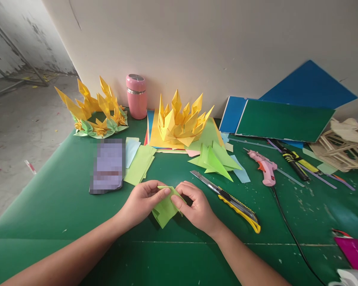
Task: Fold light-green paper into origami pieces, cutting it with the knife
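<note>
A partly folded piece of light green paper is held just above the green table by both hands. My left hand pinches its upper left edge between thumb and fingers. On the other side, my right hand grips the upper right edge, thumb in front and fingers behind. The paper's lower corner points down toward me. Behind the hands lie flat green paper strips and a small pile of folded green paper pieces. A yellow utility knife with its blade out rests right of my right hand.
A yellow paper crown stands on coloured sheets near the wall. Left are a yellow-and-green paper wreath, a pink flask and a blurred phone. Right are a pink glue gun with a cord, boards and a wooden stick model.
</note>
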